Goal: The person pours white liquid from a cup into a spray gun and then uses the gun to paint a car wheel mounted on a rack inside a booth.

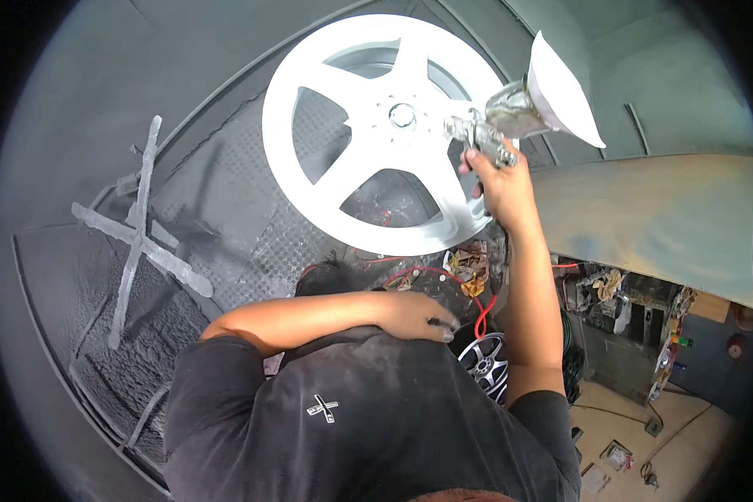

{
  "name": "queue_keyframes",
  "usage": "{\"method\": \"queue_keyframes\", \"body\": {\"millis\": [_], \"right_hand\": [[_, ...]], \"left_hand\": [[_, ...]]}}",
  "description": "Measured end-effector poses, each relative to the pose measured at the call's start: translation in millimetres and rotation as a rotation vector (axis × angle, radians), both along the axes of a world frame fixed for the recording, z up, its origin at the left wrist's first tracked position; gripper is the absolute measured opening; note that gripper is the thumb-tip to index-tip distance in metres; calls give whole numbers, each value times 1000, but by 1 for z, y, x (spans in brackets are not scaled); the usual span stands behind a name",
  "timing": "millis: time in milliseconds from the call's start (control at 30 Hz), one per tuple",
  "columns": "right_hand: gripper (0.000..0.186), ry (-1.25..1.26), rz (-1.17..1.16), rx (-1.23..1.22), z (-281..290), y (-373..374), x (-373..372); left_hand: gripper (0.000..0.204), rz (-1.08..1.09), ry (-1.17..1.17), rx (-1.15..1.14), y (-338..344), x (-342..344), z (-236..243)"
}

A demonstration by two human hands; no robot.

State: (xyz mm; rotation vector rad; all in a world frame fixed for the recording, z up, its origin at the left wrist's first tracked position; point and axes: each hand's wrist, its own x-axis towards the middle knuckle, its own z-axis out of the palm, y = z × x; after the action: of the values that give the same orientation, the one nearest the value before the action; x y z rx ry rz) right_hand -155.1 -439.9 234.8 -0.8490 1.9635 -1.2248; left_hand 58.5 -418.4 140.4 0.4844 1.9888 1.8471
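Note:
My right hand (498, 184) grips a metal spray gun (485, 138) with a cup (560, 88) white on its flared top. The gun overlaps the right side of a large white five-spoke wheel (326, 209), which fills the upper middle of the view; whether they touch I cannot tell. My left hand (418, 318) rests across the front of my dark shirt (360, 385), its fingers loosely curved and apart, with nothing visible in them.
A grey cross stand (140, 234) is at left on a speckled grey surface. Below the big wheel lie red hoses (485, 309), crumpled debris (468, 268) and a smaller dark-spoked wheel (483, 364). At right are a painted panel (653, 217), a cluttered cart (623, 318) and cords (678, 443).

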Motion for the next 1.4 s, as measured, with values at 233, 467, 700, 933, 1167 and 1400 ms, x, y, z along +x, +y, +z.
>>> {"method": "queue_keyframes", "body": {"millis": [233, 467, 700, 933, 1167, 1400], "right_hand": [[30, -121, 153, 76, 35, -2, 15], [54, -74, 85, 31, 79, 90, 28], [57, -184, -15, -102, 102, 184, 18], [59, -388, 8, -103, 98, 256, 4], [62, -323, 129, -99, 106, 266, 4], [60, -300, 141, -109, 134, 241, 16]], "left_hand": [[42, 779, 36, 239, -14, -28, 29], [31, 562, 203, 223, 9, -73, 38], [37, 434, 192, 287, 82, -112, 46], [59, 543, -21, 462, 140, -109, 67], [30, 535, 30, 468, 163, -110, 62], [27, 582, -10, 401, 134, -102, 94]]}}
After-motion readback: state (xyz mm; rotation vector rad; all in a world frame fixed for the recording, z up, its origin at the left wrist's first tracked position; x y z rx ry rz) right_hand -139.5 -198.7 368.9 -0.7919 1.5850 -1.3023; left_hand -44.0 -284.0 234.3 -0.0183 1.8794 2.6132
